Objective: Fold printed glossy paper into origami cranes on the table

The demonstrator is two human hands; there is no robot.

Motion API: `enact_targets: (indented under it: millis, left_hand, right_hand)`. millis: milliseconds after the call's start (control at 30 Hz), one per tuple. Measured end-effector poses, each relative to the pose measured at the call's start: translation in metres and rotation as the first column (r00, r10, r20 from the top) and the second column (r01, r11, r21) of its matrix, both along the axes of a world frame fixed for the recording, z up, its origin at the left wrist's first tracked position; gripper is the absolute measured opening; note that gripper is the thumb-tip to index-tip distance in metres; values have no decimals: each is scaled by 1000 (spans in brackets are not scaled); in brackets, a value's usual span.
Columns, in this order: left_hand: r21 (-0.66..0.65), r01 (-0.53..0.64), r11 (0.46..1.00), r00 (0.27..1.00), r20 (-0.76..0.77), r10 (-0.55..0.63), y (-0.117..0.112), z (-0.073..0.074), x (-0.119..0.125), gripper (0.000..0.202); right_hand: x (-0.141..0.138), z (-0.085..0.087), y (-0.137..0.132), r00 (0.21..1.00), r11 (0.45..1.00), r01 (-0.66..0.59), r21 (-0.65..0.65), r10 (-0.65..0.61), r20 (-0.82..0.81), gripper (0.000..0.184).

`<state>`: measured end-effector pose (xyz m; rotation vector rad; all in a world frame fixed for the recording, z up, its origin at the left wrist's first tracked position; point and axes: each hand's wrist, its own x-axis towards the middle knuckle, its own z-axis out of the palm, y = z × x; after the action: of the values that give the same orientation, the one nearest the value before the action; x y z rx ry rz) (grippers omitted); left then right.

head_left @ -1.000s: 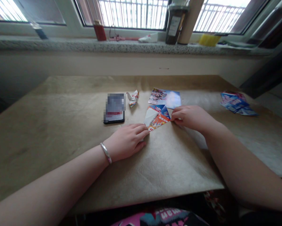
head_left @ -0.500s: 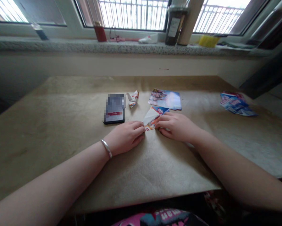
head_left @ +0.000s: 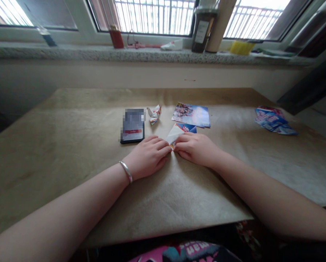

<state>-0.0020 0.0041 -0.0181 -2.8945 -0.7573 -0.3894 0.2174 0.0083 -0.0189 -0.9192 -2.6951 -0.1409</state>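
Observation:
A folded piece of printed paper [head_left: 179, 131], white, blue and orange, lies on the tan table [head_left: 70, 145] in front of me. My left hand [head_left: 148, 156], with a silver bracelet at the wrist, rests fingers curled against the paper's near corner. My right hand [head_left: 197, 147] lies over the paper's right side, fingers bent and pressing it down. The fingertips of both hands meet at the near corner. Most of the paper is hidden under my right hand.
A dark phone [head_left: 132, 127] lies left of the paper. A small folded paper figure [head_left: 154, 114] sits behind it, a stack of printed sheets [head_left: 191, 114] to its right. More printed paper [head_left: 273, 120] lies far right. The windowsill [head_left: 141, 54] holds jars and small items.
My right hand slid left along the folded paper until it met my left hand, covering more of the paper. My left hand shifted slightly forward.

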Motion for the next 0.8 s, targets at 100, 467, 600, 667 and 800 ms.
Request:
enact_targets:
  millis: [100,467,600,667,800]
  left_hand:
    - [14,-5,1000,1000,-5,5,1,1,-2,22]
    - [73,2,997,997,-81,4,0,9,-6,22]
    - [85,-3,996,996,-93,11,-2,11,-6,21]
    - [89,-10,996,995,-100,19,-3,12,-7,21]
    - [113,-5,994,994,-109,18,-4,13,-8,20]
  right_hand:
    - [0,0,-1,1000,1000,2,-6,-2,-2,19]
    - [0,0,0,1000,1000,-11,-6,11,-10,20]
    - [0,2,-1,1000,1000,-5,-9,5,4,21]
    - [0,2,-1,1000,1000,-7,-5,7,13,21]
    - [-1,2,-1,1000,1000,-14,-4,14,19,21]
